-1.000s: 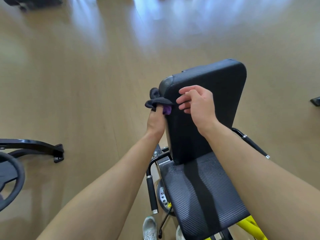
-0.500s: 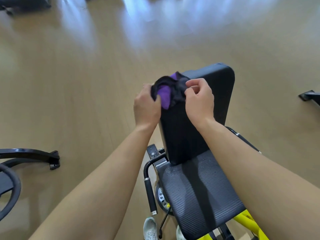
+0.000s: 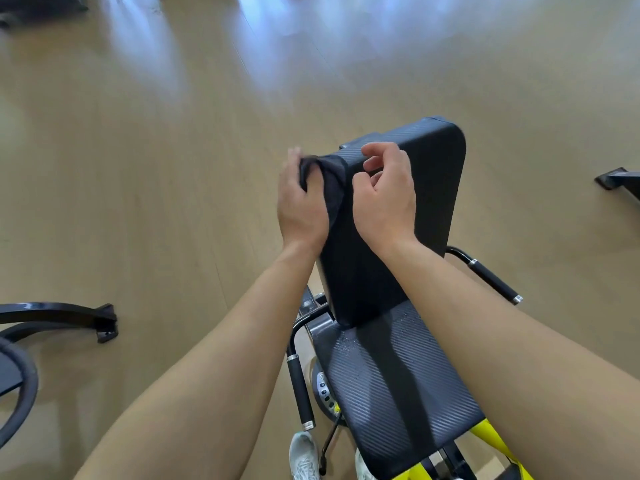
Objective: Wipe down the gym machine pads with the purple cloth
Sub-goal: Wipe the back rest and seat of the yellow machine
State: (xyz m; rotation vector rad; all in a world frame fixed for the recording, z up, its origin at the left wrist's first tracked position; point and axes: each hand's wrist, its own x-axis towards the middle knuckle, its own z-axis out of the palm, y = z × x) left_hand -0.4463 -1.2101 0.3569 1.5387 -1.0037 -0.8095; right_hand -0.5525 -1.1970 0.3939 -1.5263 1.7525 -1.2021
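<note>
The black upright back pad (image 3: 426,188) of the gym machine stands in front of me, with the seat pad (image 3: 391,382) below it. The cloth (image 3: 329,188) drapes over the back pad's top left corner and left edge. Only its dark side shows; no purple is visible. My left hand (image 3: 301,202) grips the cloth against the pad's left edge. My right hand (image 3: 384,192) hovers over the pad's front beside the cloth, fingers loosely curled and apart, with nothing seen between them.
Black handles stick out at the seat's left (image 3: 299,393) and right (image 3: 491,278). A yellow frame (image 3: 491,441) and my white shoes (image 3: 304,455) show below. Other machines' black bases stand on the wooden floor at left (image 3: 62,317) and far right (image 3: 620,181).
Both hands pulled the bunched cloth up in front of the pad, then laid it over the top left corner. The purple side is now hidden, and my right hand has let go.
</note>
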